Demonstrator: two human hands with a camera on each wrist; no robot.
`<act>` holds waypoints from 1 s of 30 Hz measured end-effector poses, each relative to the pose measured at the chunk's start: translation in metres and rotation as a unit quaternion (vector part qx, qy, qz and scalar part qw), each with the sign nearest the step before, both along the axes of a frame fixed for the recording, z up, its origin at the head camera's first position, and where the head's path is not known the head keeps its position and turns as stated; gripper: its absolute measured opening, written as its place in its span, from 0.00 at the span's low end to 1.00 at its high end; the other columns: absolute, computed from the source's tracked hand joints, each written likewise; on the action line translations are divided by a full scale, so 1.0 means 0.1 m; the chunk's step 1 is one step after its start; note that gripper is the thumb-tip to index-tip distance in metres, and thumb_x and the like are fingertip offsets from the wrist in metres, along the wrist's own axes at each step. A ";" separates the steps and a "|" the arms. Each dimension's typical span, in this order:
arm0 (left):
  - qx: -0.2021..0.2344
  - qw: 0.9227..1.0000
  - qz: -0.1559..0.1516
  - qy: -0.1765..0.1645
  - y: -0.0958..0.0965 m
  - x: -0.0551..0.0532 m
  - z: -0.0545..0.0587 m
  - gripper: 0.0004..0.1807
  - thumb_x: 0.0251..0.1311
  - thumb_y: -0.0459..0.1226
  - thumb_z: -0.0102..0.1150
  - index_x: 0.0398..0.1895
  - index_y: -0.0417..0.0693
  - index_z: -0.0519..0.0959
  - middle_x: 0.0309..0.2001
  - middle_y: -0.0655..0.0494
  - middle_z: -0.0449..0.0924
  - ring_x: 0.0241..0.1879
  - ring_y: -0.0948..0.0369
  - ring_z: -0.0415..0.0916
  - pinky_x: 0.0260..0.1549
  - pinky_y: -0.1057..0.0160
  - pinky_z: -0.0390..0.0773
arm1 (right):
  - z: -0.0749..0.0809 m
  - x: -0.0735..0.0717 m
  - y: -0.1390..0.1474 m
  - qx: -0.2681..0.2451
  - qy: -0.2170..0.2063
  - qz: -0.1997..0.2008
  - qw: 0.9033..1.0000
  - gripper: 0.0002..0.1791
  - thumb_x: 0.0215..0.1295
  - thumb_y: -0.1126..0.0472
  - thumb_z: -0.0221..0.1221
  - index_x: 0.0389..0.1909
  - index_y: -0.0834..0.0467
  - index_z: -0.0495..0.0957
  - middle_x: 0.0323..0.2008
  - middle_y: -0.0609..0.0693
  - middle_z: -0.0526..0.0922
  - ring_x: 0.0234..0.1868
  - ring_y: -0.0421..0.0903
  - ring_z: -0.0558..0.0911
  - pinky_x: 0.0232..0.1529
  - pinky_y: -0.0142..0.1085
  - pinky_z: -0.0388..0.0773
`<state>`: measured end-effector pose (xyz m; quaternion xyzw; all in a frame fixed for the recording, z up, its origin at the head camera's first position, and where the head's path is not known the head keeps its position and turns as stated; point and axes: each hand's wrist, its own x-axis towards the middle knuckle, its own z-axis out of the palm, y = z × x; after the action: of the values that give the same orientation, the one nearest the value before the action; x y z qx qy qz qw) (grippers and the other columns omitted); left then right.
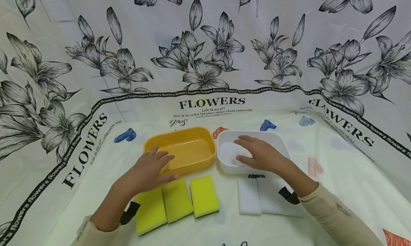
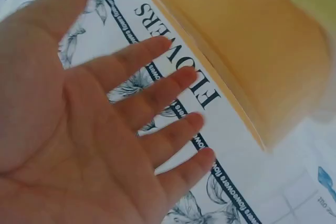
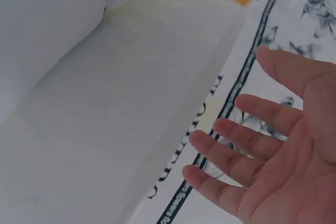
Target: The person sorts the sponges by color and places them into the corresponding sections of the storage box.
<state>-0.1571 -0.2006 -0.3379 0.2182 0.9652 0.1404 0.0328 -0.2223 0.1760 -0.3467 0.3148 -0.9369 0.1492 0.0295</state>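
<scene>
In the head view my left hand (image 1: pixel 146 173) hovers by the near left side of a yellow-orange tub (image 1: pixel 183 169), fingers spread. Its palm and fingers (image 2: pixel 173 87) hold nothing in the left wrist view. My right hand (image 1: pixel 261 154) is over a white tub (image 1: pixel 231 168), fingers apart, with nothing held; the right wrist view shows its bare palm (image 3: pixel 294 166) beside the tub. Three yellow sponge-like blocks (image 1: pixel 204 196) lie before the orange tub, the left ones partly under my left hand. White blocks (image 1: pixel 249 196) lie before the white tub, partly covered by my right forearm.
The tubs stand side by side on a pale cloth (image 1: pixel 224 228) printed with hearts. A curtain-like sheet (image 1: pixel 205 42) with black-and-white flowers rises behind and along both sides. A dark strap piece (image 1: pixel 130 213) shows at the left wrist, another (image 1: pixel 289 196) at the right.
</scene>
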 end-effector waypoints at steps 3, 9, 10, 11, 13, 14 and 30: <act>-0.012 0.998 0.020 0.051 -0.04 0.14 0.00 0.29 0.63 0.60 0.61 0.56 0.48 0.80 0.54 0.47 0.76 0.54 0.44 0.71 0.52 0.39 0.72 | -0.02 0.00 -0.12 -0.006 0.017 0.023 1.000 0.28 0.67 0.51 0.65 0.63 0.60 0.77 0.64 0.60 0.75 0.63 0.59 0.76 0.60 0.54 0.74; -0.014 0.995 0.080 0.051 -0.14 0.43 -0.01 0.25 0.57 0.61 0.66 0.46 0.54 0.82 0.44 0.57 0.75 0.41 0.56 0.71 0.40 0.50 0.75 | -0.08 -0.01 -0.32 -0.027 0.042 0.071 0.996 0.23 0.66 0.55 0.66 0.59 0.60 0.80 0.59 0.58 0.79 0.60 0.55 0.78 0.60 0.49 0.75; -0.013 0.995 0.084 0.043 -0.16 0.47 -0.02 0.27 0.55 0.62 0.67 0.48 0.55 0.81 0.45 0.56 0.76 0.43 0.55 0.72 0.42 0.48 0.76 | -0.10 -0.01 -0.35 -0.027 0.043 0.076 0.996 0.23 0.66 0.55 0.65 0.59 0.60 0.79 0.59 0.57 0.79 0.60 0.54 0.78 0.60 0.48 0.75; -0.014 0.996 0.087 0.033 -0.18 0.52 -0.05 0.29 0.54 0.64 0.67 0.49 0.55 0.81 0.47 0.56 0.77 0.45 0.55 0.73 0.43 0.46 0.76 | -0.11 -0.02 -0.38 -0.026 0.045 0.083 0.995 0.23 0.66 0.56 0.65 0.59 0.60 0.79 0.59 0.57 0.79 0.60 0.54 0.78 0.59 0.48 0.76; -0.016 0.995 0.096 0.012 -0.22 0.60 -0.11 0.34 0.49 0.66 0.68 0.52 0.55 0.80 0.51 0.56 0.77 0.49 0.53 0.74 0.47 0.43 0.76 | -0.14 -0.01 -0.44 -0.023 0.047 0.093 0.994 0.23 0.66 0.56 0.65 0.60 0.61 0.79 0.59 0.56 0.79 0.59 0.53 0.78 0.59 0.47 0.76; -0.019 0.995 0.102 0.000 -0.24 0.63 -0.15 0.38 0.47 0.68 0.68 0.54 0.54 0.80 0.53 0.56 0.77 0.50 0.52 0.73 0.48 0.41 0.75 | -0.15 -0.01 -0.47 -0.022 0.047 0.099 0.994 0.23 0.66 0.56 0.65 0.60 0.61 0.78 0.59 0.56 0.79 0.59 0.53 0.78 0.59 0.47 0.76; 0.017 0.990 0.131 -0.039 -0.28 0.83 -0.51 0.52 0.30 0.68 0.77 0.61 0.53 0.75 0.60 0.56 0.74 0.54 0.56 0.72 0.56 0.46 0.75 | -0.20 0.00 -0.67 -0.009 0.045 0.125 0.991 0.21 0.65 0.59 0.65 0.58 0.60 0.80 0.58 0.55 0.81 0.55 0.52 0.81 0.56 0.43 0.79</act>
<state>-0.0740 -0.2286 -0.3886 0.0846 0.9810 0.1678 0.0478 -0.2219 0.1090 -0.3668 0.4355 -0.8866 0.1456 0.0558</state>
